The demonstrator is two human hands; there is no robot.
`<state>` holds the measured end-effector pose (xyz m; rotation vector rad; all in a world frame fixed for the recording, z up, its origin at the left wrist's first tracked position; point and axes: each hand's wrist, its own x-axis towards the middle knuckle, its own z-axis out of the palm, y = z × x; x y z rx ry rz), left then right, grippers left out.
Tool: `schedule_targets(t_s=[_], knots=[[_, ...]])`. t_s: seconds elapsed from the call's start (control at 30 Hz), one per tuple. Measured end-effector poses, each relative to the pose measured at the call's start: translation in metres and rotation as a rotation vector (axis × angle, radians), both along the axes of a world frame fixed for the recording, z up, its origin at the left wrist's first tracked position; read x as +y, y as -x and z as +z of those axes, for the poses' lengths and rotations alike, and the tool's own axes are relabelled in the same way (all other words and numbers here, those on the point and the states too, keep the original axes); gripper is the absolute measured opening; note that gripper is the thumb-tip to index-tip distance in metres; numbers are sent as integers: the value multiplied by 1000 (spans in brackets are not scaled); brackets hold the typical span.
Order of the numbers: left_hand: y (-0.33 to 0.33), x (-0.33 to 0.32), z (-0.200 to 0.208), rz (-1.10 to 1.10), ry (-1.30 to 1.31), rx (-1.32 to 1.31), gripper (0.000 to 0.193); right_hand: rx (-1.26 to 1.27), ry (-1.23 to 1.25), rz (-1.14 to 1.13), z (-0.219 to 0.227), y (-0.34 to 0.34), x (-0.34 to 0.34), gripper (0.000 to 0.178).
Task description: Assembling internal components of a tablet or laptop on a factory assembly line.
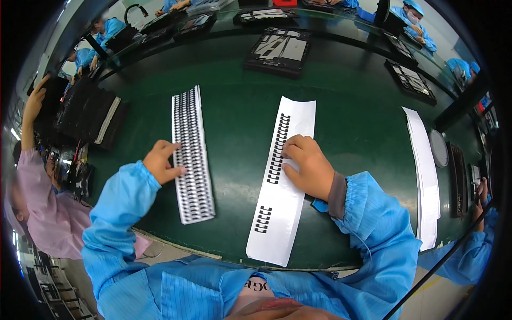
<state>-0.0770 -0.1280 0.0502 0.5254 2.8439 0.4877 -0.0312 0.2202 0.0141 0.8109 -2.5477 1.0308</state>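
A long white sheet (195, 194) covered in close rows of small black pieces lies at the left of the table, tilted slightly. My left hand (160, 162) is at its left edge, thumb and forefinger spread apart with their tips on the sheet. To the right lies a white paper strip (277, 234) with a column of small black C-shaped pieces (278, 144) and a shorter group (263, 220) below a gap. Over the longer column, my right hand (309, 165) has its fingers curled and the fingertips down on the strip; whatever they pinch is hidden.
White paper strips (424, 181) lie at the right beside a round grey disc (438, 148) and a dark tray (456, 181). A black tray with light parts (278, 50) stands at the back. Black stacked trays (88, 114) and a person in pink (50, 205) are at left.
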Motion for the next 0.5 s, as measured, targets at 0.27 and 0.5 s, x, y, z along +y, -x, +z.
schedule_targets(t_s=[0.27, 0.5], knots=[[-29, 49, 24, -269, 208, 163, 55, 1, -13, 19, 0, -1, 2, 18], [-78, 136, 111, -820, -253, 855, 39, -29, 8, 21, -2, 3, 9, 15]])
